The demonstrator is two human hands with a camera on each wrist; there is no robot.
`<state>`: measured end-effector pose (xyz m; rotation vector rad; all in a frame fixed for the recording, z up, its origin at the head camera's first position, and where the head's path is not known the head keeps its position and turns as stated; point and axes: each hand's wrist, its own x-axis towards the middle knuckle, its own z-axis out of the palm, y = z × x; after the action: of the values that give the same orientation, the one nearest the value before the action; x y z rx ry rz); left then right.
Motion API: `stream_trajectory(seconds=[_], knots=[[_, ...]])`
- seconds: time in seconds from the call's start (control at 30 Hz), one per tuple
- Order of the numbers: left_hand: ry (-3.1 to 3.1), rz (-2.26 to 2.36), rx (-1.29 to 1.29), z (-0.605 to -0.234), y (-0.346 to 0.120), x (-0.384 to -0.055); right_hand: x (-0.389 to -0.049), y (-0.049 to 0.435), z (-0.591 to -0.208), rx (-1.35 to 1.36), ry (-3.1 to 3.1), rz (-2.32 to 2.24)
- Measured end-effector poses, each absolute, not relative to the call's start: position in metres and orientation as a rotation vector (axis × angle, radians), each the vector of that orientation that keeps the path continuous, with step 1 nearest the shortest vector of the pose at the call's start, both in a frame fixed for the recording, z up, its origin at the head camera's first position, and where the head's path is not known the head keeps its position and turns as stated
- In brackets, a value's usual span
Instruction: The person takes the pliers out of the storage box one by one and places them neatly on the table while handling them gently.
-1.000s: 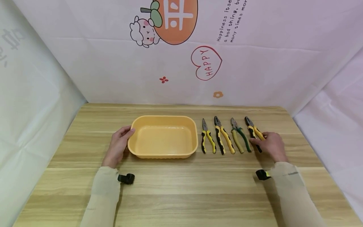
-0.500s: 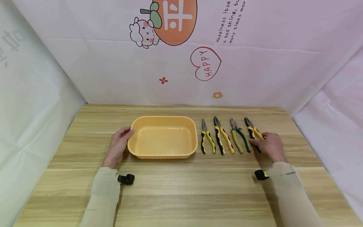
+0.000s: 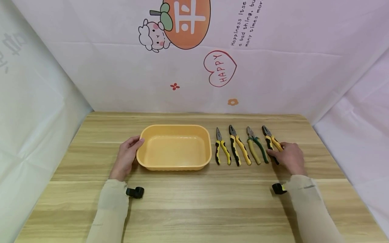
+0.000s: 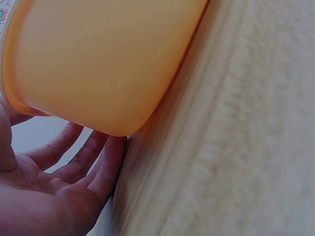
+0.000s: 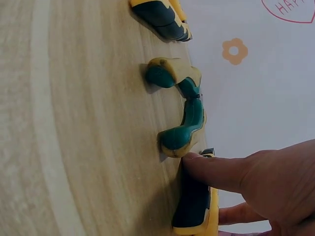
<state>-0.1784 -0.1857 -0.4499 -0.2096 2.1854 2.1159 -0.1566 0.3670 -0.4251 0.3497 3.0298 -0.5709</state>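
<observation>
My left hand (image 3: 126, 156) holds the left end of a yellow plastic basin (image 3: 174, 167), thumb over the rim and fingers against the outer wall. In the left wrist view, fingertips meet the lower side of the basin (image 4: 108, 73). At the right, my right hand (image 3: 290, 156) pinches the handles of the rightmost combination pliers (image 3: 269, 137), which lie on the table with yellow-and-black grips. The right wrist view has the thumb pressed on the black side of that handle (image 5: 193, 201). Beside it lie green-handled pliers (image 3: 257, 149).
Two more pairs with yellow-and-black grips lie left of the green ones: long-nose pliers (image 3: 218, 138) near the basin, then combination pliers (image 3: 237, 143). All rest on a wooden table (image 3: 200, 202). A white printed cloth (image 3: 121, 77) stands behind the table.
Both hands keep their places on the basin and the rightmost pliers. The right wrist has shifted very slightly left, and the whole head view has drifted slightly.
</observation>
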Motion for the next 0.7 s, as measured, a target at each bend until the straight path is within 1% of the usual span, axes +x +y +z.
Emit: stream_trajectory(seconds=[0.43, 0.6, 0.7], knots=[[2.219, 2.100, -0.216, -0.441, -0.187, -0.176, -0.151, 0.366, -0.419, 0.485, 2.923, -0.604], [2.334, 2.028, -0.224, -0.433, -0.189, -0.172, -0.146, 0.359, -0.414, 0.401, 3.008, -0.597], [2.443, 1.941, -0.176, -0.427, -0.193, -0.170, -0.143, 0.348, -0.408, 0.315, 3.066, -0.629]])
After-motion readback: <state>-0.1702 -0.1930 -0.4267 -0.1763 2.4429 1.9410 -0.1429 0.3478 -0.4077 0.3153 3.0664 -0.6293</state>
